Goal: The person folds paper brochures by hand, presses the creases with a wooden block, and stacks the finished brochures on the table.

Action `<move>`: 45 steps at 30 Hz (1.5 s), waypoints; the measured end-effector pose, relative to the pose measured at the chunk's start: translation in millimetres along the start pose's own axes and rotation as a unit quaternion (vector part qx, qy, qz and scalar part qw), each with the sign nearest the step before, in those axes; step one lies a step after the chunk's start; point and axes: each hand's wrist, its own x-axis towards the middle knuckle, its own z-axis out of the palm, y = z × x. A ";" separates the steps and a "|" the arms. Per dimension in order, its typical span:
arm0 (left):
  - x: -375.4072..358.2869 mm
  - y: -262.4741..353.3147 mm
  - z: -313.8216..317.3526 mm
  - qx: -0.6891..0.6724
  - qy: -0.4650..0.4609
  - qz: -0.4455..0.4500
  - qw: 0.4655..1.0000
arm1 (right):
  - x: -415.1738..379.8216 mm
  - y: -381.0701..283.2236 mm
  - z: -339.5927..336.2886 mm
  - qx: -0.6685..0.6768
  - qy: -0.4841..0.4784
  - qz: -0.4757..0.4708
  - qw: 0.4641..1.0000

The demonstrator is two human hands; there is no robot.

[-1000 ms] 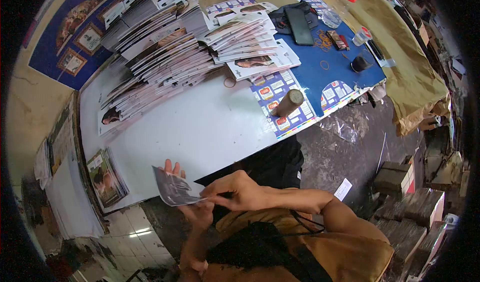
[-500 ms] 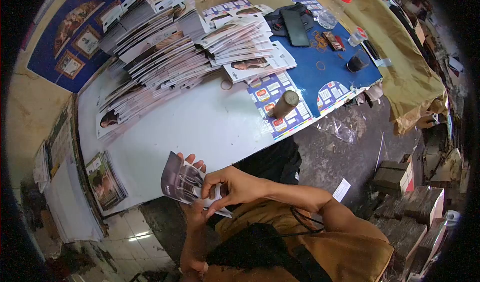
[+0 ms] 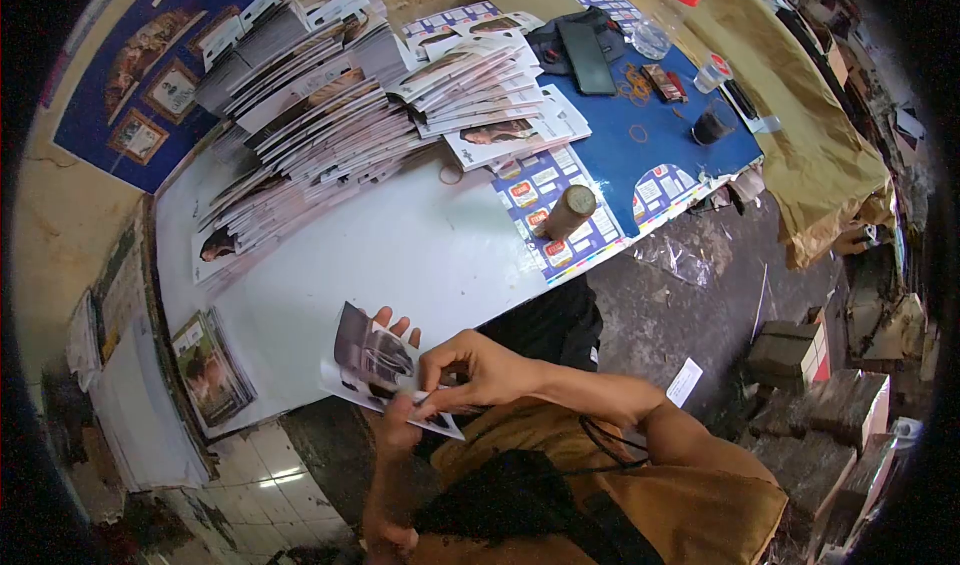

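Over the near edge of the table I hold a booklet (image 3: 378,358) with a dark grey photo page and white lower pages. My left hand (image 3: 397,430) supports it from beneath, thumb across its front and fingertips showing behind the far edge. At the booklet's right side, my right hand (image 3: 482,370) has thumb and forefinger pinched on the page edges. A stack of similar booklets (image 3: 330,115) lies fanned out in overlapping rows at the back of the table. On the left corner rests a small pile of booklets (image 3: 212,370) with a green and brown cover.
The white tabletop (image 3: 400,235) has a cylindrical block (image 3: 570,212) on a printed sheet. Farther right are a phone (image 3: 586,58), rubber bands (image 3: 635,85), a glass of dark drink (image 3: 714,123) and a plastic cup (image 3: 713,73). Bundled stacks (image 3: 810,415) stand on the floor at right.
The booklet's pages have shifted in my hands, with more of the white lower page showing. My right fingers have moved slightly, and my left thumb has come up beside them.
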 end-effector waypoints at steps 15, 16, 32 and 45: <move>67.2 51.9 -51.1 0.620 -0.408 0.131 0.658 | 24.0 5.1 -102.2 -0.187 0.179 -0.010 0.966; 64.8 37.5 -55.1 0.631 -0.419 0.146 0.636 | 21.3 0.8 -100.7 -0.222 0.207 0.026 0.953; 65.3 -38.9 -32.9 0.696 -0.280 0.163 0.640 | 17.5 18.4 -97.3 -0.084 0.274 0.048 0.957; 40.5 -31.4 -79.2 0.726 -0.030 0.138 0.673 | 40.0 35.9 -39.7 -0.694 0.144 -0.011 0.705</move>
